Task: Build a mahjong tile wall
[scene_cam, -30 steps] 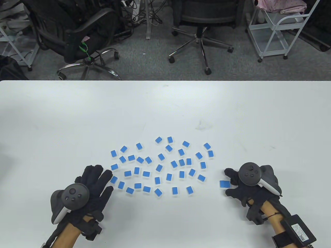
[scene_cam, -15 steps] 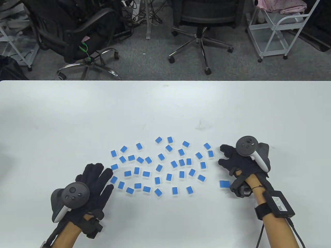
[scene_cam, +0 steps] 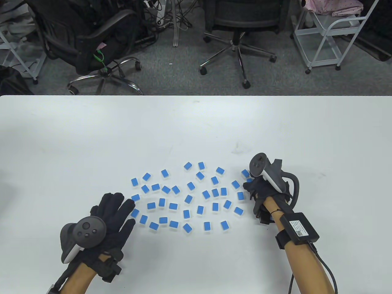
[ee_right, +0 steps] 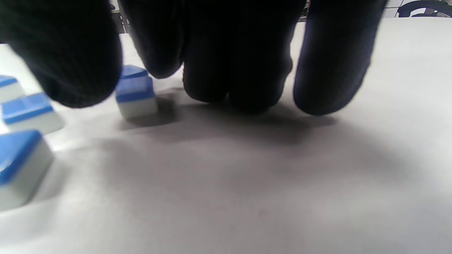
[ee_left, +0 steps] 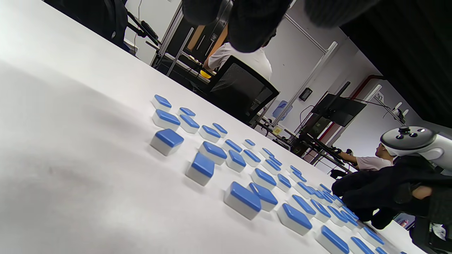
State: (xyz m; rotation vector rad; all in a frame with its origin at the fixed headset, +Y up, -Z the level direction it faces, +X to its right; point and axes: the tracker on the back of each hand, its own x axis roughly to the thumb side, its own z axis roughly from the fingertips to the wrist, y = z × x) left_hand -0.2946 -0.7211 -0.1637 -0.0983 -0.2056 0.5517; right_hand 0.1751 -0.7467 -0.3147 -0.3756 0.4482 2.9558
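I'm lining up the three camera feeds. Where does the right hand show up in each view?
Table view: right hand at the right edge of the blue tiles, tracker on its back.
Left wrist view: right hand at the far right, beyond the tiles.
Right wrist view: its fingers hang from the top, tips low over the table.
Shared landmark: the scattered tiles on the white table.

Grey carpet floor (scene_cam: pixel 183 70); black office chairs (scene_cam: pixel 235 24); white wire cart (scene_cam: pixel 330 33) far right.
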